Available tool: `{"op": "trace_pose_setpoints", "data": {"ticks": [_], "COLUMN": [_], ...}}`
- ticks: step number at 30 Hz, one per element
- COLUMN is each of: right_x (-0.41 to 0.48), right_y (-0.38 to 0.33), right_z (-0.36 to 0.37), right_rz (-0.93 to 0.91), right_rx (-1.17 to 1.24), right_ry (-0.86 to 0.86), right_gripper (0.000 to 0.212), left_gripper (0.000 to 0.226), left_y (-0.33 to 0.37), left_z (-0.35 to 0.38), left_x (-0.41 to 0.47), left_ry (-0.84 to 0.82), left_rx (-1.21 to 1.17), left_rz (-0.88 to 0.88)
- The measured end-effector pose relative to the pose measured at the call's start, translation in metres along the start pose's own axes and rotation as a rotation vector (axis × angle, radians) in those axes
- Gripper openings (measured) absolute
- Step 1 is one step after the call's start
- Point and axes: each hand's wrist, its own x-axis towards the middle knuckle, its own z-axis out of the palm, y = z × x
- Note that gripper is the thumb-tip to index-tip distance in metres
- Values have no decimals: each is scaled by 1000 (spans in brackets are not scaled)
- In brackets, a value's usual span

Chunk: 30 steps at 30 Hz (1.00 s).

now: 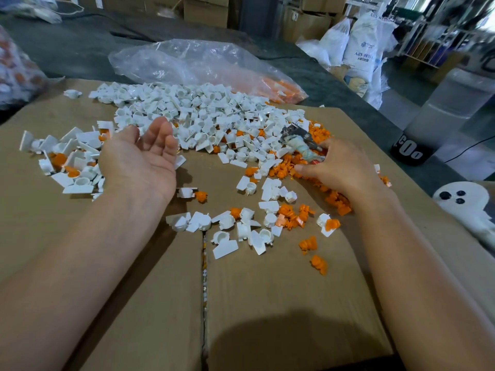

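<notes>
A big heap of small white plastic parts [192,111] covers the far half of a brown cardboard sheet [267,290]. Orange plastic pieces [289,167] lie mixed in on the right. My left hand [139,162] hovers palm up over the left side, fingers relaxed, nothing in it. My right hand [337,167] rests on the orange pieces, its fingers curled round a metal cutter [300,137] with a cloth-wrapped handle. Finished white-and-orange parts [69,162] lie left of my left hand.
A clear plastic bag [203,65] with orange pieces lies behind the heap. A white ghost-shaped object [466,207] sits at the right edge. A grey bin [450,108], white sacks [359,49] and cardboard boxes stand beyond the table.
</notes>
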Motion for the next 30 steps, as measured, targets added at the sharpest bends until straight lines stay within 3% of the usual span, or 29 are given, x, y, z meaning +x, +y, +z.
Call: {"op": "trace_pose_setpoints", "data": {"ticks": [6,8,14,18,23,26,28,30], "right_x": [2,3,4,2,1,-3,-8,-15], "right_y": [4,5,6,5,3,-3,-14,-29], "right_z": [2,3,4,5,7,3,3,6], "right_rz": [29,33,21,-4,-13,-77,-218,-371], "right_rx": [-10,-4,-44,-80,-64,-43,89,176], "right_ry": [-32,-50,-73,-97,-174,-38,121,147], "right_gripper": [67,71,75,76,84,71,51,33], "left_gripper": [15,10,18,13,38,33,27,22], "left_y": [0,-3,-25,-31,-35,-37,-35,-33], "left_z": [1,3,-4,-9,-14,-15,-14,-13], "left_x": [-1,-2,-16,-19,-17,-16,-15,-15], "left_ry": [-10,-61,-459,-658,-912,-998,-979,-935], "left_rx": [74,314,1331,1613,1923,2028,1994,1972], "left_rz": [18,79,397,593,692,668,659,675]}}
